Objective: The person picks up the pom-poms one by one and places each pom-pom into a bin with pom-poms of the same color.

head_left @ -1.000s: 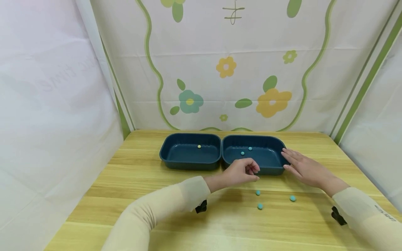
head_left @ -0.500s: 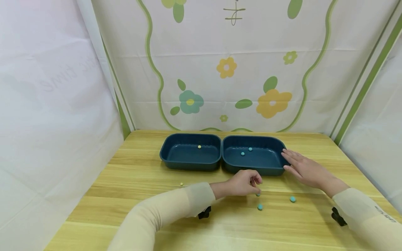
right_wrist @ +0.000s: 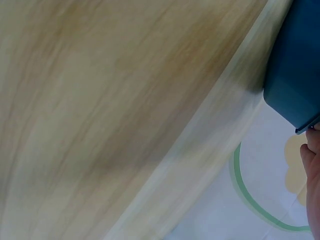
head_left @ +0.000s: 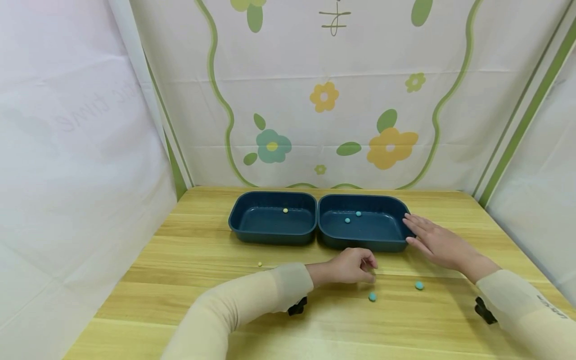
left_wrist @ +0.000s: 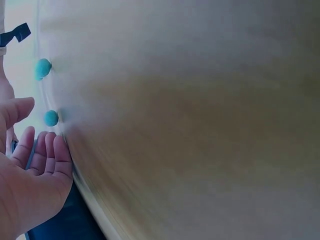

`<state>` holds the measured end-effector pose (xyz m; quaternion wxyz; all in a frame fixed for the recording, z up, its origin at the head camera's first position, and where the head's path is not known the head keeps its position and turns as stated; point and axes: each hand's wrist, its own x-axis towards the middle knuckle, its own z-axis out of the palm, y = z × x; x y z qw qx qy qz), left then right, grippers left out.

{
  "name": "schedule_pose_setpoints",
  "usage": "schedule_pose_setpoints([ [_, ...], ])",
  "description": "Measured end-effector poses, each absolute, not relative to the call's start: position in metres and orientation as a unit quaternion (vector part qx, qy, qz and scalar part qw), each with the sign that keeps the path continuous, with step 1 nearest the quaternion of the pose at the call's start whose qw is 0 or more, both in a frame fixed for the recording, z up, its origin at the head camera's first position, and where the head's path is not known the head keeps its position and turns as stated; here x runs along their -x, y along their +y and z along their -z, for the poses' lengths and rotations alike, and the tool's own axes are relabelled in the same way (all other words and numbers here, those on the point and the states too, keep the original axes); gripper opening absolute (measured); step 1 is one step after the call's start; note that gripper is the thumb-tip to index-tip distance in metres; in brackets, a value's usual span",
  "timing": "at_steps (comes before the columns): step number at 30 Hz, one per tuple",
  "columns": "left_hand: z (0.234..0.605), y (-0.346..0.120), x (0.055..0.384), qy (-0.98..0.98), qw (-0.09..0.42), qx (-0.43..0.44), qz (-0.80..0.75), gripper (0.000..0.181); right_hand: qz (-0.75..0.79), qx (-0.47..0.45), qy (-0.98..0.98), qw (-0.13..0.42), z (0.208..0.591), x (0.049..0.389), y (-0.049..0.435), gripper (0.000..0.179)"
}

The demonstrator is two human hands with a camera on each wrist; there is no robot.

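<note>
My left hand point(head_left: 353, 265) reaches low over the table, thumb and fingers apart, just behind a small turquoise ball point(head_left: 372, 296). The left wrist view shows that hand point(left_wrist: 37, 175) with two turquoise balls beyond it, one ball point(left_wrist: 51, 118) level with the gap between thumb and fingertips. Whether it touches one, I cannot tell. My right hand point(head_left: 438, 246) rests straight fingers against the right end of the right dark blue tray point(head_left: 364, 245), which holds two turquoise balls. Another turquoise ball point(head_left: 419, 285) lies on the table in front of the right hand.
A second dark blue tray point(head_left: 272, 237) sits directly left of the first and holds one small yellow ball point(head_left: 285, 210). Another yellow ball point(head_left: 259, 264) lies on the wooden table point(head_left: 180, 280) behind the left sleeve. A patterned cloth point(head_left: 324, 60) hangs behind the table.
My left hand has come down from the front of the right tray to the table and now hides one turquoise ball. A yellow ball behind the left sleeve came into view. The right hand stays put.
</note>
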<state>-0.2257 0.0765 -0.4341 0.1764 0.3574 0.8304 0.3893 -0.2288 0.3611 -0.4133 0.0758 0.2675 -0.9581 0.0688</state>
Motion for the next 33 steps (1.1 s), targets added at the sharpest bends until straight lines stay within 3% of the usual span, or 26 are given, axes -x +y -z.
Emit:
schedule_pose_setpoints([
  [17, 0.4333, 0.0765, 0.2269, 0.829, 0.197, -0.394, -0.344, 0.014, -0.072, -0.269, -0.958, 0.07, 0.412, 0.2278, 0.3604, 0.058],
  [33, 0.4315, 0.0786, 0.2262, 0.841, 0.184, -0.402, -0.312, 0.013, -0.069, -0.269, -0.958, 0.073, 0.411, 0.2278, 0.3603, 0.058],
])
